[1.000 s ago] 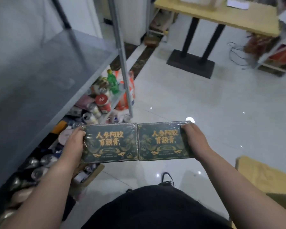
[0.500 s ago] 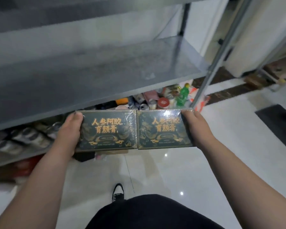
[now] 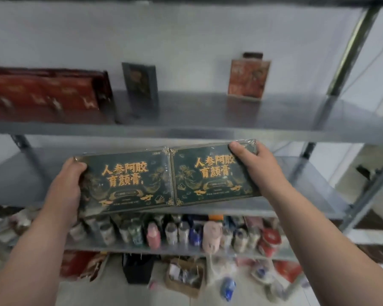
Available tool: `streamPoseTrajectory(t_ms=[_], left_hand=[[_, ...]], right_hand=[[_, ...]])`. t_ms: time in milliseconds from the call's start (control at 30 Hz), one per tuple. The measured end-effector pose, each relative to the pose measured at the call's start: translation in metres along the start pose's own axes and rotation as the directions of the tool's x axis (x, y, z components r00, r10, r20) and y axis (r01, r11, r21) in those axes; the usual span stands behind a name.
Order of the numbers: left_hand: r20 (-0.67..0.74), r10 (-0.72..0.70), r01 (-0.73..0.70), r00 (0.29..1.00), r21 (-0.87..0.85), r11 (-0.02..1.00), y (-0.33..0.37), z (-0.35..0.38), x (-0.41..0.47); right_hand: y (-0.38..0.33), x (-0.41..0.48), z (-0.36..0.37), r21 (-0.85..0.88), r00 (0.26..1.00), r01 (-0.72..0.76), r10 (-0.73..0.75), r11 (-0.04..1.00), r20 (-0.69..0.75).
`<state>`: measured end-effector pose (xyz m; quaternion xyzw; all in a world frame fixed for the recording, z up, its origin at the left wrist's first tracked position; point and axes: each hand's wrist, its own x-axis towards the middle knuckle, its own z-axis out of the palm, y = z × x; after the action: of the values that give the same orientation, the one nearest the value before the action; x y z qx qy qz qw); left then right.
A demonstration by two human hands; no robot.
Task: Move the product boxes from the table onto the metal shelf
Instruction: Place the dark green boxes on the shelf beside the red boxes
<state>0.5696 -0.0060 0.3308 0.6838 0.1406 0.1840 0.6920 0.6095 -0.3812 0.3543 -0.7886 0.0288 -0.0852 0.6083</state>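
Note:
Two dark green product boxes with gold lettering are held side by side, edges touching, in front of the metal shelf (image 3: 274,131). My left hand (image 3: 64,186) grips the outer left end of the left box (image 3: 126,182). The right box (image 3: 208,175) has my right hand (image 3: 257,166) curled round its outer right end. Both boxes face me, tilted, level with the gap between the upper and middle shelf boards.
On the upper board stand a long red box (image 3: 42,96) at left, a dark box (image 3: 140,82) in the middle and a red-orange box (image 3: 248,79) at right. Several bottles and cans (image 3: 175,233) fill a lower board. Bags and clutter lie on the floor below.
My view has swung up to face the shelf. Both hands have raised the two boxes from below the middle board to just under the upper board.

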Motion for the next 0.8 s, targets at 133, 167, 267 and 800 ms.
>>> streamPoseTrajectory(t_ms=[133,167,267,800], left_hand=[[0.006,0.069,-0.067,0.998,-0.133,0.989,0.026,-0.004,0.040],[0.018,0.081,-0.078,0.997,-0.151,0.986,0.032,-0.003,0.049],[0.057,0.171,-0.162,0.984,-0.129,0.978,0.051,0.004,0.076],[0.145,0.298,-0.294,0.943,-0.052,0.954,0.090,0.091,0.250]], right_hand=[[-0.046,0.032,0.016,-0.036,0.992,0.123,-0.124,0.992,-0.029],[-0.052,0.044,0.019,-0.041,0.989,0.144,-0.146,0.989,-0.040],[-0.070,0.069,0.028,-0.036,0.977,0.202,-0.204,0.979,-0.068],[-0.094,0.230,0.061,-0.118,0.921,0.283,-0.305,0.952,-0.244]])
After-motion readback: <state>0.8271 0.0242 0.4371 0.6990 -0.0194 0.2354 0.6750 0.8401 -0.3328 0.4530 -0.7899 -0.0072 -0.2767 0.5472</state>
